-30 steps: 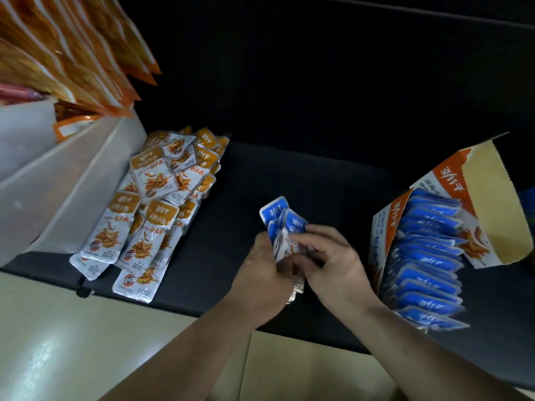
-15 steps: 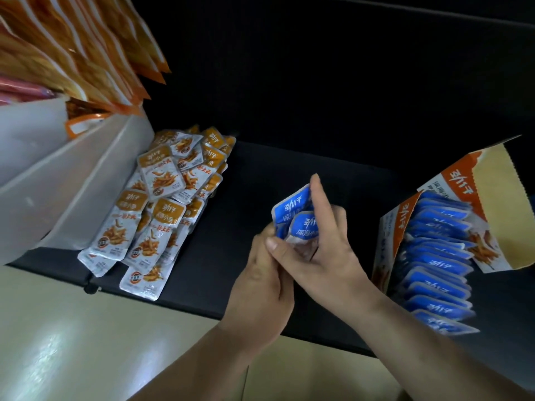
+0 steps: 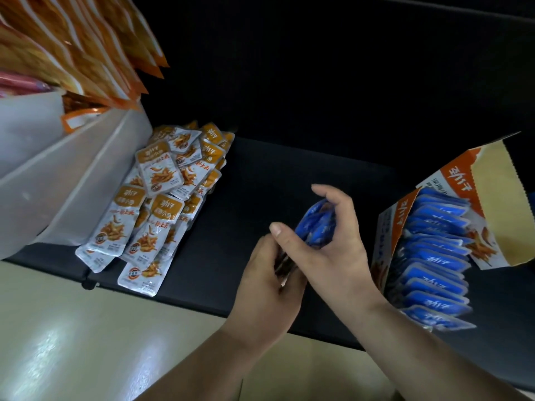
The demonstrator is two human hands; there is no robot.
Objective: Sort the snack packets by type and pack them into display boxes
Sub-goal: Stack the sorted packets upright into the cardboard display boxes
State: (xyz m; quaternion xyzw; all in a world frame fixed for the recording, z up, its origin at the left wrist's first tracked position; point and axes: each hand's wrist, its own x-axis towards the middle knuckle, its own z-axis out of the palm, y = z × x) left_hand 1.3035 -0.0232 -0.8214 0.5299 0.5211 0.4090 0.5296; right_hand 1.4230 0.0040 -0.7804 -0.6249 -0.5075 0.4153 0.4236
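Note:
A small stack of blue snack packets [image 3: 317, 225] is held edge-on above the black table [image 3: 260, 183]. My right hand [image 3: 333, 247] curls round its upper part, thumb on the near side and fingers over the far side. My left hand [image 3: 269, 276] grips the stack's lower end from below. To the right stands an open display box [image 3: 388, 227] with an orange and cream lid flap, filled with a row of several blue packets [image 3: 434, 256]. A loose pile of orange packets [image 3: 162, 198] lies at the left of the table.
A translucent white bin [image 3: 58, 175] leans at the far left, with larger orange bags [image 3: 72, 44] above it. The table's front edge [image 3: 173, 298] runs just in front of my wrists, with pale floor [image 3: 72, 342] below. A dark wall stands behind the table.
The blue stack has turned from face-up to edge-on and shifted right toward the display box. My right index finger, raised straight before, now curls over the stack.

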